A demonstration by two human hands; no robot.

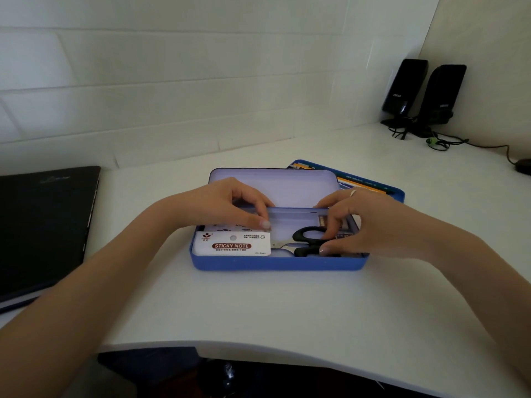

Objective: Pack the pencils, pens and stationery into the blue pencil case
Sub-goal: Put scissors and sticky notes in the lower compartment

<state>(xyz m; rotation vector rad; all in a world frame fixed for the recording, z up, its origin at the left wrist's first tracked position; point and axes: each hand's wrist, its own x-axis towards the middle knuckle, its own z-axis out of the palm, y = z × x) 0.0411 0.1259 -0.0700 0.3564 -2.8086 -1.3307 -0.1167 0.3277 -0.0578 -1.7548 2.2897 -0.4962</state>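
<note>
The blue pencil case lies open in the middle of the white desk, its lid tilted back. Inside at the left sits a white sticky note pack. Black-handled scissors lie in the right half, blades pointing left under the pack's edge. My left hand reaches into the case's back left and pinches a small white item behind the pack. My right hand grips the scissor handles with thumb and fingers. More small items at the case's right end are mostly hidden by my right hand.
A blue-edged box with orange and yellow print lies behind the case lid. A closed black laptop sits at the left. Two black speakers with cables stand at the back right. The desk's curved front edge is near me.
</note>
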